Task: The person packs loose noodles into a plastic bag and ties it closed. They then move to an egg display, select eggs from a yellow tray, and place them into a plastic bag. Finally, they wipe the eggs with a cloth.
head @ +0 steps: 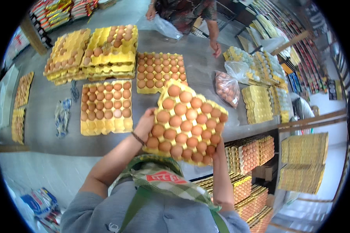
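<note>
Between my hands is a yellow pulp egg tray [189, 125] full of brown eggs, tilted, over the near edge of the grey table. My left hand [147, 122] grips its left edge; my right hand [218, 147] is at its lower right edge, the fingers partly hidden by the tray. Just left of it lies another egg tray [105, 128], its nearest row without eggs. A full tray of brown eggs [160, 70] lies behind the held one, partly covered by it. To the right is a clear plastic bag of brown eggs [227, 87].
Stacked yellow trays [110, 55], partly filled, stand at the back left. Across the table [151, 40], another person's hand [215, 48] hangs near the edge, the other holding a plastic bag [166, 27]. Pale eggs [239, 55] and empty trays [258, 103] are right; egg stacks [248, 189] stand below.
</note>
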`<state>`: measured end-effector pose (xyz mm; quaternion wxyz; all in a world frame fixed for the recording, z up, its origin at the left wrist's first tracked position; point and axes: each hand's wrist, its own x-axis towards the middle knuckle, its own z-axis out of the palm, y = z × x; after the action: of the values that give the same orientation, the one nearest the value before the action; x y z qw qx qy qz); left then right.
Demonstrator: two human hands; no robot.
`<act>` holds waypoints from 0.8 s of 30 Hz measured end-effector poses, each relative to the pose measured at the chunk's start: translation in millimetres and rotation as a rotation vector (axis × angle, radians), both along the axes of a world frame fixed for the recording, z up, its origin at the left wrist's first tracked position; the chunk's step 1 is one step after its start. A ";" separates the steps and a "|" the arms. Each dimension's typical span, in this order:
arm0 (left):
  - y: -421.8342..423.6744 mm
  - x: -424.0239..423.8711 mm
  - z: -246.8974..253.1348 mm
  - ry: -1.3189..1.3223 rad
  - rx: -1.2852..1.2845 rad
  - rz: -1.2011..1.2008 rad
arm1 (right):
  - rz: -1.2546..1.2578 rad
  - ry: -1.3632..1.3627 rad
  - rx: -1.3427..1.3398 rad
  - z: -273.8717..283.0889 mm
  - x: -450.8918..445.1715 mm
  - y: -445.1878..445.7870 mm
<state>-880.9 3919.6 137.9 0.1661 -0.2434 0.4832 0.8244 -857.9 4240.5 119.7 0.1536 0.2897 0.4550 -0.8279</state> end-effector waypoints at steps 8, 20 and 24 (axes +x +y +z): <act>1.2 -58.7 3.7 0.080 -0.067 0.328 | 0.423 0.076 -0.076 -11.0 -172.5 -3.6; -69.4 -187.3 -47.3 -0.175 -0.214 0.428 | 0.590 0.012 -0.027 -25.0 -344.4 -93.1; -100.2 -201.8 -88.7 -0.134 -0.200 0.420 | 0.598 -0.019 -0.110 -47.5 -373.8 -116.4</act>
<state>-1082.7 3819.5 49.2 -0.0024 -0.4079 0.4893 0.7708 -1231.7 4124.2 72.2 0.4104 0.1417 0.4731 -0.7666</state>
